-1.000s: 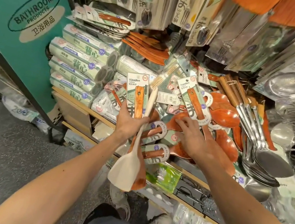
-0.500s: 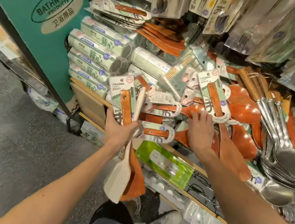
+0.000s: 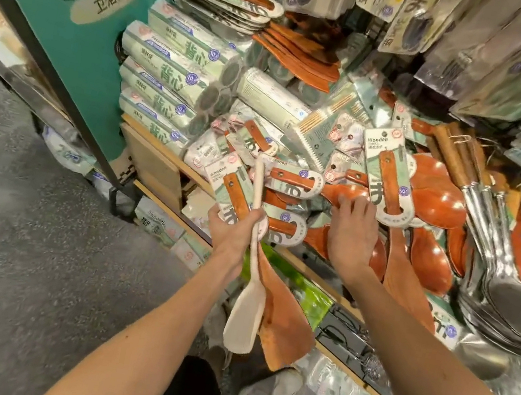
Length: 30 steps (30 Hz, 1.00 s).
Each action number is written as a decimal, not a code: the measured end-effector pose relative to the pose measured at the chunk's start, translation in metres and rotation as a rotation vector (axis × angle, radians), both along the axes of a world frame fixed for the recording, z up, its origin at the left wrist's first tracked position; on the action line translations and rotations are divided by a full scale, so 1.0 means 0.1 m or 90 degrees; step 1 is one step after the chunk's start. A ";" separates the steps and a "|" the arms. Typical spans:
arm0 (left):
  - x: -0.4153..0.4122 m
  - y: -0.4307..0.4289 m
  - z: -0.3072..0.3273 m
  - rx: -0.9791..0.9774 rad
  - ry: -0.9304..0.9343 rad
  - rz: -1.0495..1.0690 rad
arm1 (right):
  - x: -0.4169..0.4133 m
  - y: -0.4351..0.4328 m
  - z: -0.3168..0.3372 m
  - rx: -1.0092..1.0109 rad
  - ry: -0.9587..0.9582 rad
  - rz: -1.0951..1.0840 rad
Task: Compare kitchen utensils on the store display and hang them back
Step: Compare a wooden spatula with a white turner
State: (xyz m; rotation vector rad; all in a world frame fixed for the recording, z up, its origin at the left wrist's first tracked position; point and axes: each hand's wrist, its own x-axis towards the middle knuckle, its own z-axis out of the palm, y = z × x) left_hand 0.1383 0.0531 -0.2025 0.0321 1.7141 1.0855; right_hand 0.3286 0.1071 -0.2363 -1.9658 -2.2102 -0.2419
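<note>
My left hand [image 3: 235,227] grips two utensils by their handles, blades hanging down: a pale wooden spatula [image 3: 244,316] and a reddish-brown wooden turner [image 3: 285,327] with a green and white card label. My right hand [image 3: 351,237] reaches into the pile of carded wooden spoons [image 3: 440,197] on the display, fingers spread over a brown spoon handle; its fingertips are partly hidden by the packaging, so a grip does not show. A long brown turner [image 3: 402,274] hangs just right of that hand.
Several steel ladles [image 3: 506,296] hang at the right. Rolls of green-labelled bags [image 3: 169,76] are stacked at the left beside a teal "Bathroom Products" panel [image 3: 63,6]. A wooden shelf edge [image 3: 309,268] runs below the hands. My shoes [image 3: 271,387] stand on grey floor.
The view has shifted so the display sits higher and further right. My right hand has slid up among the hanging wooden spoons. My left hand keeps the same two utensils.
</note>
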 end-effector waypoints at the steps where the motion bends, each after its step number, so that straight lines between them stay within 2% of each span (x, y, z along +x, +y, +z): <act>1: 0.02 0.03 0.00 -0.004 0.006 -0.003 | -0.01 0.01 0.01 0.006 0.007 0.008; 8: -0.12 0.31 0.11 0.010 0.101 -0.063 | -0.09 0.14 0.17 0.038 0.018 0.032; 17: -0.47 0.77 0.72 0.135 0.216 -0.142 | -0.14 0.33 0.92 0.035 -0.048 0.028; 19: -0.50 0.86 0.91 0.171 0.224 -0.150 | -0.16 0.35 1.14 -0.010 -0.055 0.008; 22: -0.52 0.98 1.18 0.196 0.222 -0.146 | -0.17 0.36 1.51 -0.082 0.098 -0.045; 25: -0.52 1.06 1.47 0.231 0.225 -0.161 | -0.10 0.29 1.90 -0.049 0.319 -0.101; 28: -0.45 1.10 1.77 0.293 0.247 -0.193 | 0.01 0.24 2.23 -0.117 0.559 -0.135; 30: -0.38 1.11 1.96 0.336 0.247 -0.222 | 0.08 0.18 2.42 -0.165 0.611 -0.146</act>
